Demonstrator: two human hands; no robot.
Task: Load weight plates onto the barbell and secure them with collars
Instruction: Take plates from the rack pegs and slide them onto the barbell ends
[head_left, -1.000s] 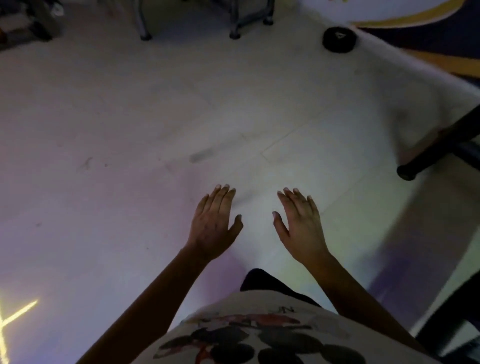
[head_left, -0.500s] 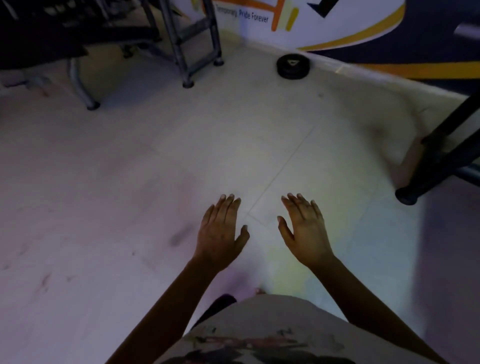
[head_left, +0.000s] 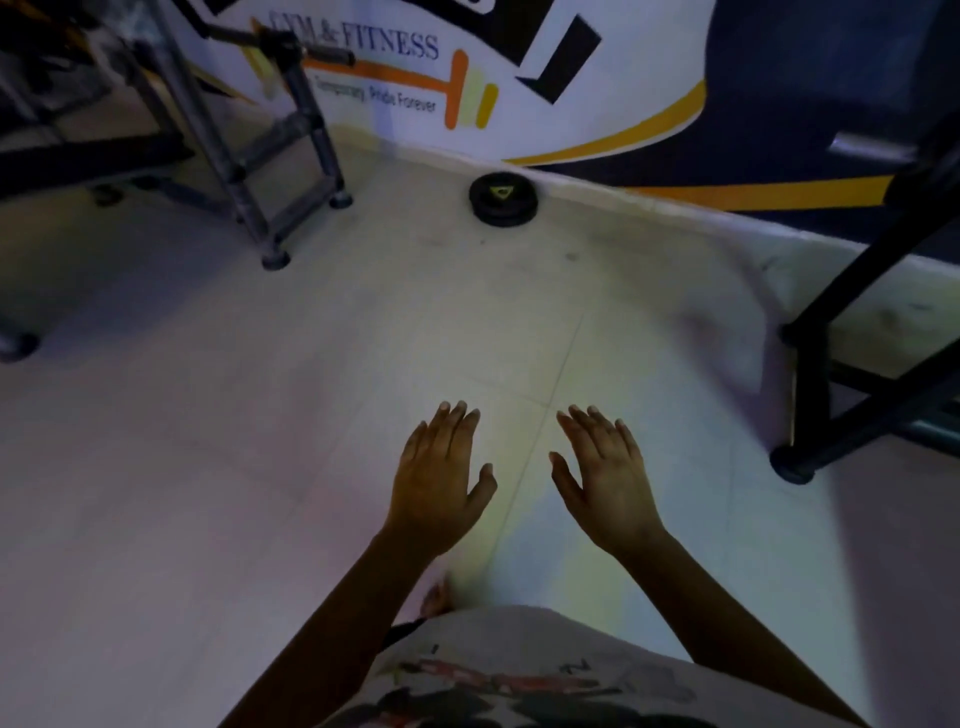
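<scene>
While both palms face down over the pale tiled floor (head_left: 260, 467), the left hand (head_left: 436, 483) and right hand (head_left: 605, 483) hold nothing, fingers straight. Well ahead, a round black weight plate (head_left: 503, 199) lies flat beside the painted wall (head_left: 571, 119).

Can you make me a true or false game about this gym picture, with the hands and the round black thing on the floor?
1. The left hand and the right hand are both empty, with straight fingers. True.
2. The black weight plate sits on a barbell. False: it lies on the floor, below the wall sign.
3. The plate's top shows a yellow triangle. True.
4. The right hand touches the plate. False: the plate lies well ahead of both hands.
5. The wall sign reads GYM & FITNESS. True.
</scene>
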